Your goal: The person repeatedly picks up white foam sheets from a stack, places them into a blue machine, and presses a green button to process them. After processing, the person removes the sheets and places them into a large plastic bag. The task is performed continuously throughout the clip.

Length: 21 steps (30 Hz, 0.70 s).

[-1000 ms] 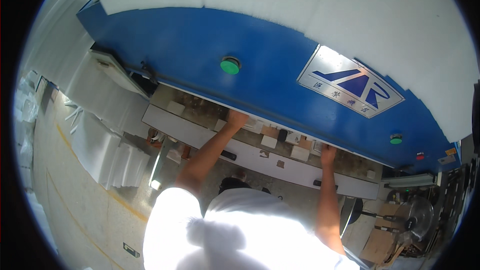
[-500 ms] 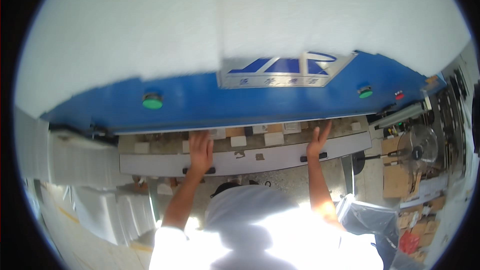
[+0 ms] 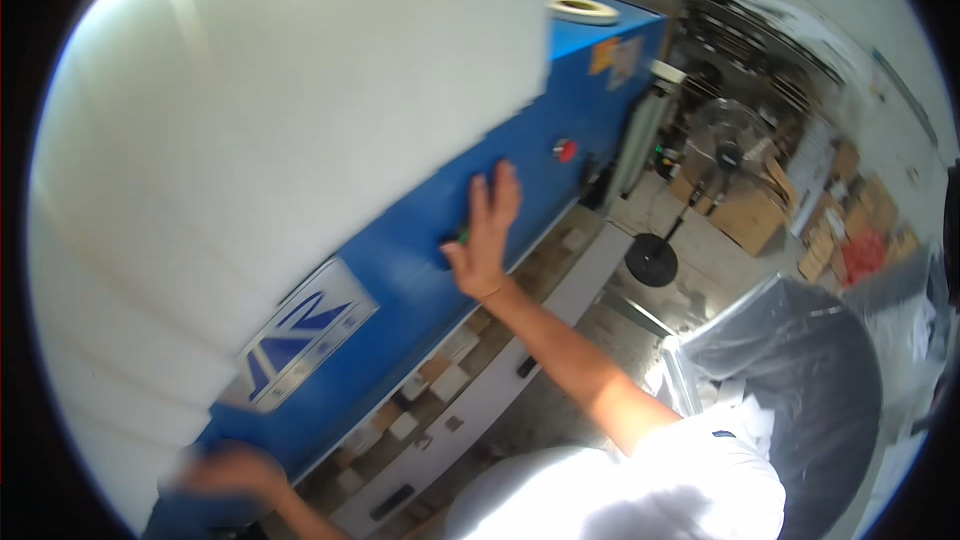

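My right hand (image 3: 487, 240) lies over a green button (image 3: 463, 236) on the front of the blue machine (image 3: 410, 240). Its fingers are stretched out and hold nothing; most of the button is hidden behind it. Low on the left, my left hand (image 3: 235, 475) is against or just in front of the same blue front, smeared by motion, so its fingers cannot be made out. Below the front runs a long pale board (image 3: 470, 430) with black handles. Behind it, several small white and brown blocks (image 3: 450, 383) sit in the machine's opening.
White sheeting (image 3: 300, 90) covers much of the machine's top. A red button (image 3: 565, 150) and a tape roll (image 3: 583, 10) are at its right end. To the right stand a fan (image 3: 728, 150), cardboard boxes (image 3: 745, 220) and a large dark bag-lined bin (image 3: 800, 390).
Both hands have left the pale board's handles and risen to the blue front, the right one onto its button. The view has turned to the right and tilted.
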Available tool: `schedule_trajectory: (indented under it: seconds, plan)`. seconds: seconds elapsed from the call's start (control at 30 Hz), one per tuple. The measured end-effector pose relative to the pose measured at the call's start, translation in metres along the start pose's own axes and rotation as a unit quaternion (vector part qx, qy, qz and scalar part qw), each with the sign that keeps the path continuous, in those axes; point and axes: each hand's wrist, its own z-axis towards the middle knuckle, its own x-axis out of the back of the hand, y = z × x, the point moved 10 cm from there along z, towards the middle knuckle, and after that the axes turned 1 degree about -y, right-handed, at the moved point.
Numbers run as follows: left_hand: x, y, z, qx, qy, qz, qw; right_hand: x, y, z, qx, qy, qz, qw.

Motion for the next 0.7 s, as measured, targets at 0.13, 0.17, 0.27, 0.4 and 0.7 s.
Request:
schedule_trajectory:
  seconds: [0.13, 0.17, 0.27, 0.4, 0.7]
  plan:
    - [-0.002, 0.013, -0.01, -0.016, -0.027, 0.024, 0.999, 0.011, 0.011, -0.01, -0.03, -0.101, 0.011, 0.994]
    - [-0.003, 0.013, -0.011, 0.0, -0.056, 0.019, 0.998, 0.018, 0.012, -0.014, -0.037, -0.134, 0.019, 0.99]
    - [0.019, 0.037, 0.005, 0.07, -0.151, -0.046, 0.985, 0.045, 0.007, -0.046, -0.1, -0.181, 0.142, 0.968]
    - [0.07, 0.142, 0.047, -0.054, -0.164, -0.238, 0.956, 0.109, 0.012, -0.137, -0.152, -0.207, 0.199, 0.946]
    - [0.121, 0.35, 0.195, -0.19, -0.095, -0.403, 0.89, 0.294, 0.078, -0.225, -0.351, -0.185, 0.163, 0.903]
